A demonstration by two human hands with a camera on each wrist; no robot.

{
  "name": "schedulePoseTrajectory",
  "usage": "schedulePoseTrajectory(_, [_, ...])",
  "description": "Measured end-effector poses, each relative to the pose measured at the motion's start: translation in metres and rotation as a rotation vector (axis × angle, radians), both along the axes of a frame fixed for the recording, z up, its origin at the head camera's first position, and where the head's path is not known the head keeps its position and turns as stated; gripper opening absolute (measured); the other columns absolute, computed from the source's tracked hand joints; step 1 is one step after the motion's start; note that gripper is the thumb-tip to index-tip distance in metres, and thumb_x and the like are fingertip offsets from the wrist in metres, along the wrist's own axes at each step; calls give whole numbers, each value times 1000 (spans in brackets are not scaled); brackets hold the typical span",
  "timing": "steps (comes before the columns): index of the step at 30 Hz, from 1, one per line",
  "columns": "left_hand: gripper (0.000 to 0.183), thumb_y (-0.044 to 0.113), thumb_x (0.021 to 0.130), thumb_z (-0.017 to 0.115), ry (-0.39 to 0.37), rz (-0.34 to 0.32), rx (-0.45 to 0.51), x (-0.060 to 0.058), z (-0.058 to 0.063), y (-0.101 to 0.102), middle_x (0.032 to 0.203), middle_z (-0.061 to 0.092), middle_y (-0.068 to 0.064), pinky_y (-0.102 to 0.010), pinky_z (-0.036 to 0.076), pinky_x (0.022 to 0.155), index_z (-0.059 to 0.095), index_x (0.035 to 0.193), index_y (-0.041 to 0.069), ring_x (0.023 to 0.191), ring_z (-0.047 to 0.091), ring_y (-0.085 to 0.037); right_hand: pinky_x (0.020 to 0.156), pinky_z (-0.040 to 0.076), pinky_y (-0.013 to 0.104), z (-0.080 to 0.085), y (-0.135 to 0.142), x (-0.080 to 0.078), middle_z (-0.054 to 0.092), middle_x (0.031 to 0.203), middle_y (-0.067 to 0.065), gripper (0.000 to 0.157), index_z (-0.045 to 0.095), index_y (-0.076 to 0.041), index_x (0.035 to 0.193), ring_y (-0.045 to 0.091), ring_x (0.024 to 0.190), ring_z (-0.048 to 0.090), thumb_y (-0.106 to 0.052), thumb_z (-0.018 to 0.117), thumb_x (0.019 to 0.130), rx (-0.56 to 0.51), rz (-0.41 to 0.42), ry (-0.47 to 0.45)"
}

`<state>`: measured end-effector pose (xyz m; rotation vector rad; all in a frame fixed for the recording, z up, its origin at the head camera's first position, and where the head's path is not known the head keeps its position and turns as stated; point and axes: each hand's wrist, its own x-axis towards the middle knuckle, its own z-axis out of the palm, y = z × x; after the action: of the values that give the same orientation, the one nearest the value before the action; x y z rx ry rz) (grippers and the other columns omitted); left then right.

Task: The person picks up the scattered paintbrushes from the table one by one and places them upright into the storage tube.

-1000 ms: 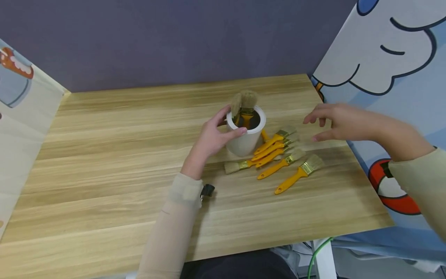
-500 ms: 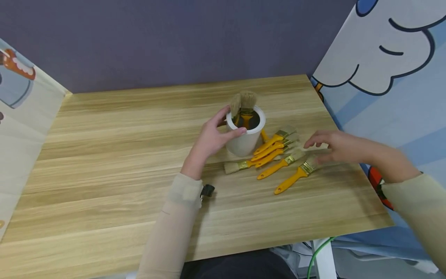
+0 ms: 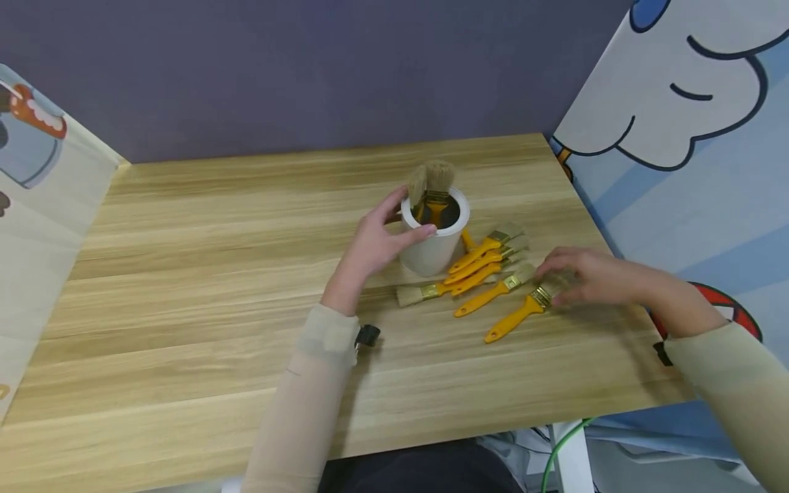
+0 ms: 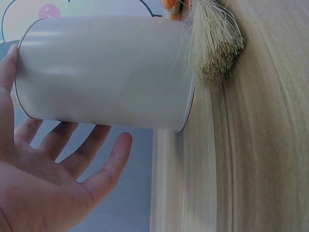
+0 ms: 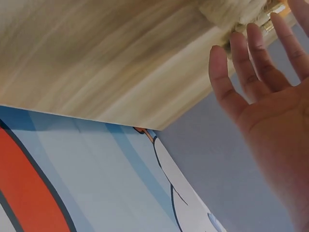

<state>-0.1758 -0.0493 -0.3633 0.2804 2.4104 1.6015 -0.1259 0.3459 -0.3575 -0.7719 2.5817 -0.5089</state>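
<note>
My left hand (image 3: 379,239) holds a white cup (image 3: 425,257) by its rim, thumb on the near side and fingers round the left; the left wrist view shows the cup's smooth wall (image 4: 104,70) beside the fingers. Two paintbrushes (image 3: 436,195) stand in it, bristles up. My right hand (image 3: 594,276) is over the bristles of the nearest loose paintbrush (image 3: 514,320), which lies flat with its yellow handle toward me. In the right wrist view the fingers (image 5: 241,67) look fairly straight near the bristles (image 5: 227,12); whether they touch is unclear.
Several more yellow-handled paintbrushes (image 3: 477,263) lie overlapping between the cup and my right hand. One loose brush (image 3: 419,294) points its bristles left, close to the cup's base. The wooden table (image 3: 203,287) meets a dark wall (image 3: 308,75) behind and printed panels at both sides.
My right hand has come down and slightly nearer, from above the table's right side to the bristles of the nearest paintbrush. My left hand and the cup have stayed in place.
</note>
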Motion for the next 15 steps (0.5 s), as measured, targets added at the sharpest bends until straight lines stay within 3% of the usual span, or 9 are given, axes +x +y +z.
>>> schedulePoseTrajectory(7, [100, 59, 85, 85, -8, 5, -5, 0, 0, 1, 173, 39, 4, -50, 47, 120, 32, 167, 37, 152, 49, -24, 99, 57, 52, -7, 0, 5, 68, 127, -2, 43, 75, -22, 125, 28, 122, 66, -30, 91, 86, 20, -12, -30])
schedulePoseTrajectory(15, [100, 58, 85, 85, -14, 8, -11, -1, -1, 1, 173, 39, 2, -51, 48, 120, 32, 167, 37, 152, 49, -24, 102, 54, 57, -16, 2, 11, 65, 132, 1, 41, 75, -26, 124, 34, 129, 57, -28, 90, 86, 72, 7, 26])
